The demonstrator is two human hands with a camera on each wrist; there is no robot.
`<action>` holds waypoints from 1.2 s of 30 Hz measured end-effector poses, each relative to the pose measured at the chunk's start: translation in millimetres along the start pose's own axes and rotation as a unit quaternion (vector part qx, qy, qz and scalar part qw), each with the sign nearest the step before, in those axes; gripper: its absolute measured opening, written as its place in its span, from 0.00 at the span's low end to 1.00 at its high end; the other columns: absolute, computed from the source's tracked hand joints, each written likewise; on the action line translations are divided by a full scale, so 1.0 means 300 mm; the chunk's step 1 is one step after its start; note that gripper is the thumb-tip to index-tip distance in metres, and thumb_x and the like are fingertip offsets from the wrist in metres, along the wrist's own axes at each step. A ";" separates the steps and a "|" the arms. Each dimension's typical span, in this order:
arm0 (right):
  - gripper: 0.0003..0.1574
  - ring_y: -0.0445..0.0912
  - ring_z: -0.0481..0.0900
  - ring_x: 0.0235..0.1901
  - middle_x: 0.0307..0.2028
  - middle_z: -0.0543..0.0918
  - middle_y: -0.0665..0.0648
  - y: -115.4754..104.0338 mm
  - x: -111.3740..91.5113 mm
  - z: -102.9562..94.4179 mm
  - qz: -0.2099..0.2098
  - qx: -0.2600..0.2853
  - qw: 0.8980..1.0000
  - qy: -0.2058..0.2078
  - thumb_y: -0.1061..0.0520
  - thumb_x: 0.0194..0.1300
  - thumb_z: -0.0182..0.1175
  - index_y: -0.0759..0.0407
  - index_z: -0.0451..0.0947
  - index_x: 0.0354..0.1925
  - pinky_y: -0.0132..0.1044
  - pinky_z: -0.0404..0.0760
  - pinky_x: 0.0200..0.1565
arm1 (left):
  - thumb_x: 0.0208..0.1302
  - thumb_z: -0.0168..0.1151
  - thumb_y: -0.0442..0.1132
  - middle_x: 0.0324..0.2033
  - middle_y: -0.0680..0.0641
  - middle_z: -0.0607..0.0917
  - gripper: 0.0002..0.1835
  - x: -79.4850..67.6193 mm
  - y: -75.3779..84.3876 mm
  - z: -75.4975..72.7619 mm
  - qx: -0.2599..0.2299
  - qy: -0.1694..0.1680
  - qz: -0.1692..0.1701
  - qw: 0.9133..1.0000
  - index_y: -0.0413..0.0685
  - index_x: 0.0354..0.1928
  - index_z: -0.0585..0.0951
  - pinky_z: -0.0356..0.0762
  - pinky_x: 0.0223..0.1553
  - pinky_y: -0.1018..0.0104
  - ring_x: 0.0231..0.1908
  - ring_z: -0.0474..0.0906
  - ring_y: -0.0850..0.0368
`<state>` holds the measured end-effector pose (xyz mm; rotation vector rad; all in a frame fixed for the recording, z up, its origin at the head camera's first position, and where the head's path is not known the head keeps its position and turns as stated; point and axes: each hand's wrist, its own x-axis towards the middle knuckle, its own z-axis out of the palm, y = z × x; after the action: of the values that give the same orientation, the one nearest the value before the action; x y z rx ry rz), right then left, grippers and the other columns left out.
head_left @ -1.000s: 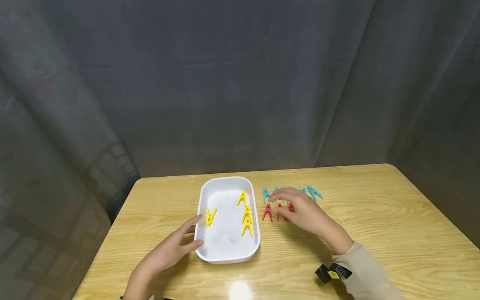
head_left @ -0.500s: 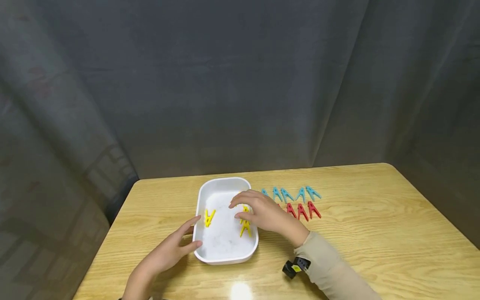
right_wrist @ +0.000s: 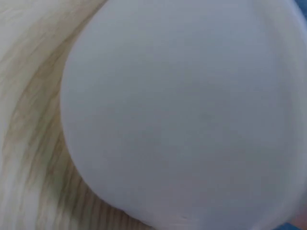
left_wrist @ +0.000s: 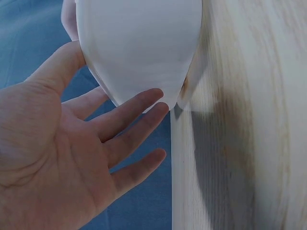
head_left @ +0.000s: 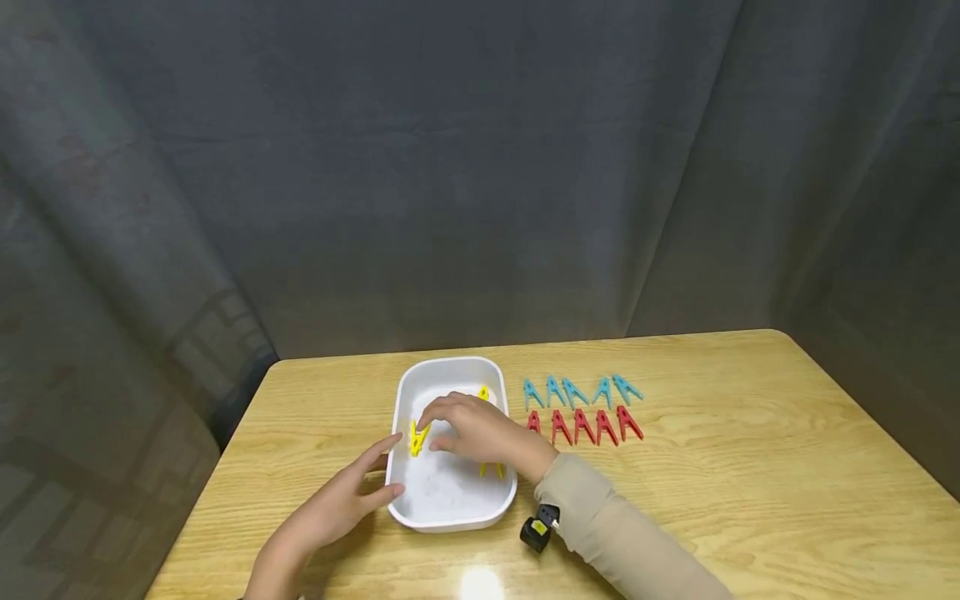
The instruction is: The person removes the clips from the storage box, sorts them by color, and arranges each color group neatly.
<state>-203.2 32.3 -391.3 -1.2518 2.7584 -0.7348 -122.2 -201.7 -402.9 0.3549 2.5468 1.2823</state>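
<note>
A white plastic tray (head_left: 450, 510) stands on the table with yellow clothespins in it. My left hand (head_left: 341, 500) is at its left side, fingers spread, thumb and fingertips at the rim. In the left wrist view this left hand (left_wrist: 72, 139) has its palm turned up beside the tray wall (left_wrist: 144, 43). Over the tray reaches my right hand (head_left: 480, 429), thumb and index finger apart. Its fingertips are right by a yellow clothespin (head_left: 417, 440) near the left wall. Another yellow clothespin (head_left: 483, 392) shows behind the hand, which partly hides the rest.
Right of the tray lie a row of several blue clothespins (head_left: 572, 393) and, nearer me, a row of several red clothespins (head_left: 584, 427). The wooden table (head_left: 750, 467) ends at a dark grey curtain (head_left: 465, 183). A black device (head_left: 538, 529) sits at the right cuff.
My right hand has moved left from the red and blue clothespins, across the tray, to the yellow clothespin by its left wall. The left hand has stayed at the tray.
</note>
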 end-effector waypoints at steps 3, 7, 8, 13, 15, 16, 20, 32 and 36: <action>0.16 0.43 0.76 0.56 0.52 0.83 0.47 0.004 0.015 0.012 0.010 -0.007 1.000 -0.013 0.54 0.64 0.69 0.52 0.83 0.50 0.38 0.72 0.60 | 0.68 0.64 0.47 0.62 0.38 0.74 0.37 0.001 -0.001 0.003 -0.003 -0.001 0.001 1.000 0.54 0.75 0.61 0.63 0.61 0.34 0.64 0.69 0.38; 0.18 0.42 0.76 0.55 0.54 0.82 0.46 0.016 0.036 0.031 0.024 -0.016 0.999 -0.030 0.54 0.61 0.71 0.51 0.84 0.51 0.36 0.72 0.59 | 0.68 0.64 0.47 0.62 0.37 0.74 0.37 0.001 0.001 0.005 -0.006 -0.001 0.000 1.000 0.53 0.75 0.61 0.63 0.61 0.34 0.64 0.69 0.38; 0.19 0.42 0.75 0.55 0.54 0.82 0.46 0.019 0.042 0.038 0.026 -0.019 0.999 -0.036 0.54 0.61 0.72 0.51 0.84 0.51 0.36 0.72 0.59 | 0.68 0.64 0.47 0.62 0.37 0.74 0.37 0.001 0.001 0.005 -0.006 -0.002 0.001 1.000 0.53 0.75 0.61 0.63 0.61 0.34 0.64 0.69 0.38; 0.24 0.41 0.74 0.56 0.58 0.80 0.45 0.026 0.062 0.062 0.032 -0.027 0.997 -0.068 0.54 0.61 0.72 0.49 0.82 0.56 0.36 0.72 0.59 | 0.69 0.64 0.47 0.62 0.38 0.75 0.37 0.001 0.001 0.008 -0.008 -0.003 0.004 1.000 0.53 0.75 0.61 0.63 0.62 0.35 0.64 0.69 0.38; 0.25 0.41 0.74 0.58 0.60 0.79 0.45 0.024 0.066 0.066 0.035 -0.026 0.996 -0.078 0.55 0.61 0.71 0.48 0.82 0.57 0.36 0.72 0.59 | 0.69 0.64 0.47 0.62 0.38 0.74 0.36 0.001 0.001 0.008 -0.010 -0.002 0.005 1.000 0.54 0.75 0.61 0.63 0.62 0.36 0.64 0.69 0.38; 0.25 0.42 0.74 0.58 0.60 0.78 0.45 0.023 0.067 0.067 0.037 -0.023 0.996 -0.082 0.55 0.61 0.71 0.48 0.82 0.57 0.36 0.72 0.59 | 0.69 0.64 0.47 0.63 0.38 0.74 0.37 0.001 0.001 0.008 -0.010 -0.001 0.005 1.000 0.54 0.75 0.61 0.63 0.62 0.36 0.64 0.69 0.38; 0.25 0.43 0.73 0.60 0.60 0.78 0.46 0.017 0.073 0.069 0.038 -0.024 0.995 -0.093 0.56 0.61 0.71 0.49 0.82 0.57 0.36 0.71 0.61 | 0.69 0.64 0.47 0.63 0.38 0.75 0.36 0.000 0.001 0.006 -0.005 0.001 0.005 1.000 0.54 0.75 0.61 0.63 0.62 0.36 0.64 0.69 0.38; 0.21 0.39 0.75 0.49 0.48 0.78 0.45 0.014 0.070 0.071 0.037 -0.072 0.992 -0.095 0.56 0.58 0.73 0.45 0.85 0.51 0.32 0.75 0.52 | 0.69 0.63 0.47 0.63 0.37 0.74 0.37 -0.003 0.001 0.003 -0.006 -0.002 0.006 1.000 0.53 0.75 0.60 0.62 0.62 0.35 0.64 0.69 0.38; 0.18 0.38 0.73 0.43 0.43 0.78 0.44 0.018 0.065 0.078 0.046 -0.095 0.989 -0.100 0.53 0.58 0.74 0.44 0.86 0.48 0.31 0.74 0.48 | 0.69 0.63 0.46 0.64 0.36 0.73 0.37 0.000 -0.002 0.005 -0.009 -0.004 0.006 1.000 0.52 0.75 0.60 0.62 0.62 0.35 0.64 0.68 0.37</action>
<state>-215.2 11.9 -411.1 -1.1450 2.7476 -0.3257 -121.9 -200.8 -404.2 0.3703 2.5292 1.3031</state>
